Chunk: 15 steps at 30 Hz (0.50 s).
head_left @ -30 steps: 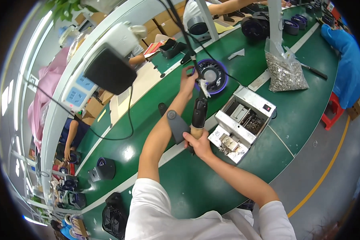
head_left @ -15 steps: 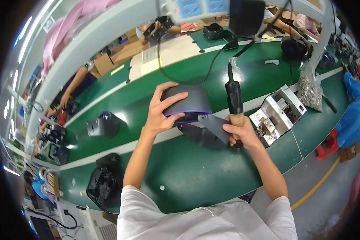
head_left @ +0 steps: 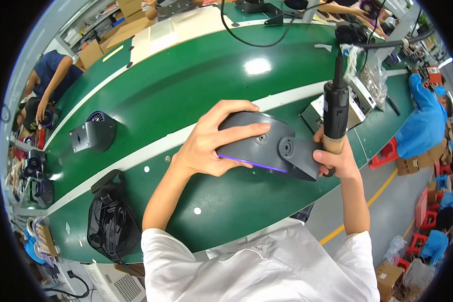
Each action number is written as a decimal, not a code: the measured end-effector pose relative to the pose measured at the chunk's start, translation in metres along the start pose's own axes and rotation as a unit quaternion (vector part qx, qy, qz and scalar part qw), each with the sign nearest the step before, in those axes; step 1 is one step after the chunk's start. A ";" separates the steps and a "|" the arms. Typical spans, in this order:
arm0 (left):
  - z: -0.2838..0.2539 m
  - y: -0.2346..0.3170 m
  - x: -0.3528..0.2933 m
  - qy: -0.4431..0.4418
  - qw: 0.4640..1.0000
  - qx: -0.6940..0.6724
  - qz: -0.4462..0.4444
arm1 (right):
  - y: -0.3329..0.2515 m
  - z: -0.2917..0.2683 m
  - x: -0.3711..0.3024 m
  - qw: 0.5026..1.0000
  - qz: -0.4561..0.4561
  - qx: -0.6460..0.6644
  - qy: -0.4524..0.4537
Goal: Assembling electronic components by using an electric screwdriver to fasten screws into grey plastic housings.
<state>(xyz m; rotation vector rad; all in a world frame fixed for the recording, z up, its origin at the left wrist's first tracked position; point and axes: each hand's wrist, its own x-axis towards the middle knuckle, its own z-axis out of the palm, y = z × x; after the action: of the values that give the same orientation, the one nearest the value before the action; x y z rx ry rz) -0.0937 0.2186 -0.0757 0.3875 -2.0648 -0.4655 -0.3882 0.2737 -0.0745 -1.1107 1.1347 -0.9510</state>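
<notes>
My left hand [head_left: 201, 146] is wrapped over a dark grey plastic housing [head_left: 246, 148] with a purple rim along its lower edge, fingers on top and thumb below. A grey bracket [head_left: 304, 161] joins the housing at a round pivot with a recessed hole. In my right hand [head_left: 345, 161] is a corded electric screwdriver [head_left: 335, 110], black with a tan section, its cord end pointing up. The right thumb lies by the bracket's end; whether it presses on it I cannot tell. The screwdriver's lower tip is mostly hidden by the fingers.
On the green table [head_left: 171, 90] a similar grey unit [head_left: 98, 133] stands at left, a black plastic part [head_left: 110, 216] nearer me. A metal box device [head_left: 357, 100] and a clear bag of small parts [head_left: 375, 88] are at right. Co-workers sit far left and right. A black cable [head_left: 256, 45] hangs ahead.
The housing has turned so its side with the pivot faces up, and the bracket has swung with it. The screwdriver has moved right with my right hand. My view has shifted.
</notes>
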 end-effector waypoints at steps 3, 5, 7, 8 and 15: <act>0.011 0.001 -0.004 -0.018 1.000 -0.007 0.012 | -0.001 0.006 0.003 1.000 0.001 -0.010 -0.016; 0.014 0.000 -0.006 -0.041 0.998 0.011 0.038 | -0.001 0.008 0.002 1.000 -0.001 -0.013 -0.025; 0.015 -0.001 -0.008 -0.040 0.998 0.014 0.042 | -0.003 0.010 -0.001 0.999 0.014 -0.034 -0.026; 0.015 -0.002 -0.009 -0.037 0.998 0.020 0.045 | -0.003 0.011 -0.002 0.998 0.021 -0.045 -0.026; 0.027 -0.011 -0.025 -0.001 0.998 0.031 0.049 | -0.014 0.022 -0.005 0.997 -0.025 -0.071 0.025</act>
<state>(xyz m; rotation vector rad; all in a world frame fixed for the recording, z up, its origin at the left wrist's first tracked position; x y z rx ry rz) -0.1041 0.2244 -0.1125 0.3220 -2.0931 -0.3430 -0.3677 0.2796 -0.0583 -1.2415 1.2362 -0.9532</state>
